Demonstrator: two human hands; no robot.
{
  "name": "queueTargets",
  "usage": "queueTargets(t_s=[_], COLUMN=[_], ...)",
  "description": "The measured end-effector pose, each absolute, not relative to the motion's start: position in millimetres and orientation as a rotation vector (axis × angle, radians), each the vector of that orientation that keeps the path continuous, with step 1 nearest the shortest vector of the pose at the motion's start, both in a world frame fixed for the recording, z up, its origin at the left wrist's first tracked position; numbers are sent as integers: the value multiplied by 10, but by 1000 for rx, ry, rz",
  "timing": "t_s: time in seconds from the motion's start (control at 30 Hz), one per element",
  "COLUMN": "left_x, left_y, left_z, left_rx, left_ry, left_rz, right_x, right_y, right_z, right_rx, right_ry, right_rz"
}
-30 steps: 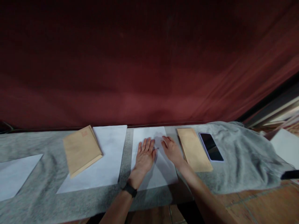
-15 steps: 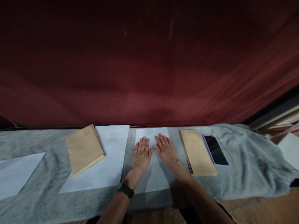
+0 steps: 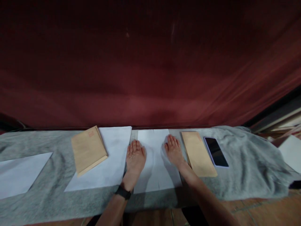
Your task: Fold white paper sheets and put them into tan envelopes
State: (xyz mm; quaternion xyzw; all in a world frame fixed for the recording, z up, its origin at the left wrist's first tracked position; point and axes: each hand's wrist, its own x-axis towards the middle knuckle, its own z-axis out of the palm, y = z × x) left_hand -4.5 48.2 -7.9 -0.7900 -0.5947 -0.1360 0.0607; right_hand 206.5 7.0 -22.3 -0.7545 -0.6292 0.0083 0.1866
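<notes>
Main risk: the sheet [image 3: 154, 163] could be skewed or wrinkled if uneven pressure is applied by the left hand [image 3: 135, 158] and the right hand [image 3: 174, 152], as it is backed only by soft grey cloth [image 3: 254, 171]. Short lines are seen mid-width at its top and bottom edges; whether these are made by a crease or by meeting flaps cannot be told. If flaps, they could be parted by an outward drag.

Second risk: little room is left at the sides. The left paper [image 3: 115, 160] could be nudged by the left fingers, which are placed right by its edge, and the left envelopes [image 3: 88, 150] lying on it could be shifted too. On the other side, the right envelopes [image 3: 199, 155] could be knocked by the right wrist, and from there the phone [image 3: 215, 152] just beside could be pushed.

Hands: both are laid palm down, opened flat, fingers extended and held close together. Nothing is gripped or pinched. The sheet's left edge is overlapped by the left hand, its right edge by the right; its middle is left uncovered between them. Whether firm pressure is put on cannot be told. A black band [image 3: 123, 192] is worn on the left wrist.
</notes>
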Motion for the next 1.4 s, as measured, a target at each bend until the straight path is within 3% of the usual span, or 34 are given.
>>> queueTargets(t_s=[0.37,0.87,1.13,1.4], left_x=[323,215,77,5], left_y=[294,59,29,17], left_z=[-253,-182,-174,-162], left_rx=[-2769,-2907,-2964,-2950], left_ry=[-1440,-1215,-1036,-1126], left_rz=[-320,-415,-438,-435], right_x=[1779,1980,2004,2076], right_y=[324,866,204,-613], right_z=[-152,-222,-214,-310], right_rx=[-1634,-1827,-1800,-1863], right_ry=[-2120,-2295,-2264,-2151], right_rz=[356,60,150,-44])
